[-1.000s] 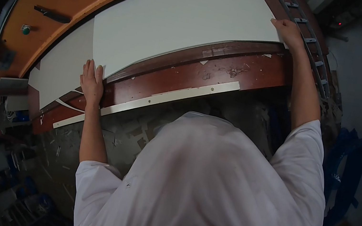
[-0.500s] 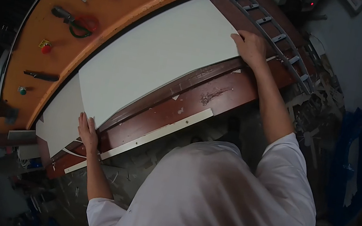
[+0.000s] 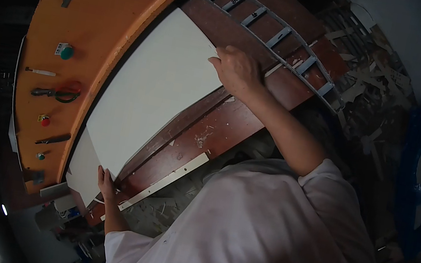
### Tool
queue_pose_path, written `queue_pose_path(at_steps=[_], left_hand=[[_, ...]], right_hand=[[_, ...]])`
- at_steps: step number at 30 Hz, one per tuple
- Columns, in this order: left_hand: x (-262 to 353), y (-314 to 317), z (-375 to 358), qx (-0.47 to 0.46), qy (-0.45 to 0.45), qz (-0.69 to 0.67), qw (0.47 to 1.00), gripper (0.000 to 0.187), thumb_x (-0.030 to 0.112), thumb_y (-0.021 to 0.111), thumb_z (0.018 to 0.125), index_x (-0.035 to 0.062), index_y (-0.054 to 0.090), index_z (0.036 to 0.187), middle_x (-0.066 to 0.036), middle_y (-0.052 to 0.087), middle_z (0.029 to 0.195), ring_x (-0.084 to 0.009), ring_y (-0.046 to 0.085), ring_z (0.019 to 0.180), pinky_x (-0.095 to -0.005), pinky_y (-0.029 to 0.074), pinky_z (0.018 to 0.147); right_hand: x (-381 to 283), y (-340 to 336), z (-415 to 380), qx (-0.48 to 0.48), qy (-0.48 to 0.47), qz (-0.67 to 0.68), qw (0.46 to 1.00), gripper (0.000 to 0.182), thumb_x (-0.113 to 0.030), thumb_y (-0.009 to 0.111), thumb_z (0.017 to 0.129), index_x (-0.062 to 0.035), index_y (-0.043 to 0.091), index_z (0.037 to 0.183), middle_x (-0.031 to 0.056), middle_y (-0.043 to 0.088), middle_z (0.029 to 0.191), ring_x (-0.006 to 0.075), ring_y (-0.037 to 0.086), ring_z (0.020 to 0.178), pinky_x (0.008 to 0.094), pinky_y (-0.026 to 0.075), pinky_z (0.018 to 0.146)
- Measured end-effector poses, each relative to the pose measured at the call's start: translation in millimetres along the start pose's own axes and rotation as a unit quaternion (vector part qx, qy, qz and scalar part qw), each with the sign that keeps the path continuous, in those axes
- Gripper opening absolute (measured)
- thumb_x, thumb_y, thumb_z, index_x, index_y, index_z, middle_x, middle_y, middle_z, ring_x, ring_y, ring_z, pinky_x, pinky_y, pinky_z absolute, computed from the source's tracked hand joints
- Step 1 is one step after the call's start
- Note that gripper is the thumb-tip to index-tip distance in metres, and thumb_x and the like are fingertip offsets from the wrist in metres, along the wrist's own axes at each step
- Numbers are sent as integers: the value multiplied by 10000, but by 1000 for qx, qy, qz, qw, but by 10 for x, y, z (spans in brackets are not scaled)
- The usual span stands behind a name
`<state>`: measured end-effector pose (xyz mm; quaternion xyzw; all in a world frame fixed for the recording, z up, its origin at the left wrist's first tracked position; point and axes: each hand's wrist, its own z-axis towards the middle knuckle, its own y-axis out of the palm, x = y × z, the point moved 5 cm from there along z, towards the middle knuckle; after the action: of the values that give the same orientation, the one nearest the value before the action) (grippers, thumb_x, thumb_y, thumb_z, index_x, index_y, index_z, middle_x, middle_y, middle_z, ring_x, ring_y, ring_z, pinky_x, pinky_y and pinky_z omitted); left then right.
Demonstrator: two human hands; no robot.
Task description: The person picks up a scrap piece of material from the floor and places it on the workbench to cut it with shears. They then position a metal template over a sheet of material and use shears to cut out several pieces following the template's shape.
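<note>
A large white sheet lies on the dark reddish-brown bench, along the orange panel. My right hand is closed at the sheet's right end, its thumb on the top face and its fingers curled by the edge. At the near left corner, my left hand rests against the sheet's edge with its fingers stretched out. A second, greyer sheet shows beyond the left end of the white one, partly covered by it.
Scissors, a white-handled tool and push buttons, one of them green, sit on the orange panel. A grey ladder-like frame lies right of the sheet. Scraps and a blue bundle lie farther right.
The view has turned and shifted, so the bench and sheet appear lower and farther left, with more of the ladder-like frame showing. Both hands remain at the same ends of the sheet.
</note>
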<state>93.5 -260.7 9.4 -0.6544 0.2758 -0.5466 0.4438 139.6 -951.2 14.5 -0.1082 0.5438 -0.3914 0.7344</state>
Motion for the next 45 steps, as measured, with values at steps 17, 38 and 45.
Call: queue_pose_path(at_steps=[17,38,45], left_hand=[[-263,-260,674,18,-211,-18,977,610,455,567,994,-71,552,1302,-212,531,1275,-324,487,1166,-444,392,971],[-307,-274,604,31,-247,1,968,708,567,657,916,-106,659,1137,-197,663,1017,-289,623,903,-444,495,789],[-405,-199,715,27,-222,19,974,747,604,687,890,-118,695,1082,-192,708,930,-277,668,816,-443,529,728]], right_hand=[[-2,-18,35,6,-31,-4,1000,254,-232,674,946,18,642,924,219,639,844,430,640,781,502,511,687],[-63,-20,26,-21,10,-8,1000,257,-254,630,985,-8,649,914,193,630,844,399,657,809,483,530,696],[36,43,69,-19,-12,-22,999,290,-275,658,963,12,696,965,211,685,889,410,674,817,487,526,706]])
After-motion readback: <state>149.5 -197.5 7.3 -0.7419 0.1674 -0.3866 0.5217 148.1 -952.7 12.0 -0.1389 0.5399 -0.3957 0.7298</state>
